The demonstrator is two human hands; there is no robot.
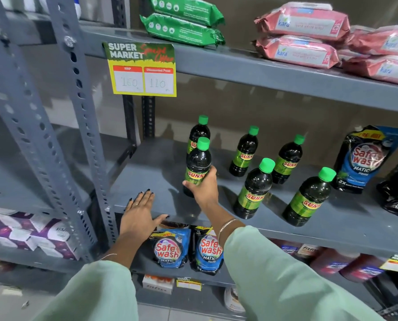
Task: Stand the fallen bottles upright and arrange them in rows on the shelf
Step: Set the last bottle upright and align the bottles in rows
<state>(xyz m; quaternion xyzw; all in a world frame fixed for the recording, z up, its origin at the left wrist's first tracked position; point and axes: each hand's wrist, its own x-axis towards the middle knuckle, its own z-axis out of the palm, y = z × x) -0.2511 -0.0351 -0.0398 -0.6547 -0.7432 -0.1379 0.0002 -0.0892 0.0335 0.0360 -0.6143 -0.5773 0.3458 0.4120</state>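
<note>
While the left hand (140,214) rests flat and spread on the front edge of the shelf (332,230), gripping nothing, the right hand's (202,187) grip is wrapped round the lower body of a dark green-capped bottle (197,166) standing upright at the left. That looks like the arranging step: the next move calls for sliding it into line with its neighbours. Six bottles are counted, all upright, two loose rows of three; the one directly behind (199,133) is partly hidden.
</note>
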